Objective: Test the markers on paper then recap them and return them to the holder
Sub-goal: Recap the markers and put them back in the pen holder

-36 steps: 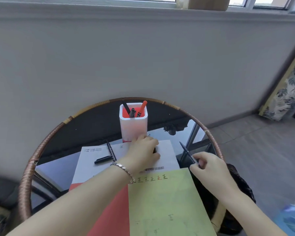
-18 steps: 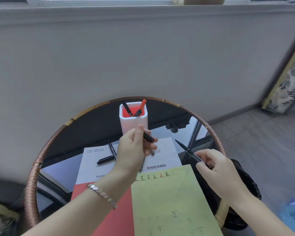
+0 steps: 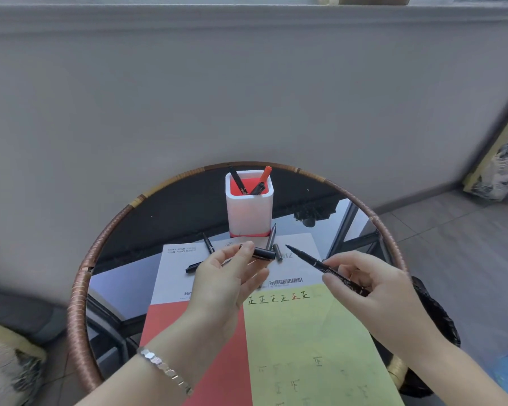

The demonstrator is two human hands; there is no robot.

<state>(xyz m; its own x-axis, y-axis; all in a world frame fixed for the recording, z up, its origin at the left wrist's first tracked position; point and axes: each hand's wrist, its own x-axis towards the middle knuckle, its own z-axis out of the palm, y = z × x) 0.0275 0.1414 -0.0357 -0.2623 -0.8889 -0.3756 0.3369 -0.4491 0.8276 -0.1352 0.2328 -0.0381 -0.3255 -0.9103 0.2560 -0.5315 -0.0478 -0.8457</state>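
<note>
Hands meet above a round glass table (image 3: 79, 288). The left hand (image 3: 226, 276), bracelet (image 3: 165, 369) at the wrist, is raised with its palm turned inward and pinches a black cap (image 3: 263, 253) between thumb and fingertips, the cap's free end pointing right. The right hand (image 3: 367, 282) grips an uncapped black marker (image 3: 314, 263) between thumb and forefinger, with the tip angled up and left toward the cap, near it but apart. Both are held over a white sheet (image 3: 173, 276), just in front of the white holder (image 3: 249, 212) at the table's far side, where three other markers (image 3: 238, 181) stand. A grey marker (image 3: 272, 237) and a grey cap (image 3: 277, 251) lie on the white sheet by the holder. A green sheet (image 3: 311, 347) with a row of written characters lies nearer, beside a red sheet (image 3: 194, 323).
</note>
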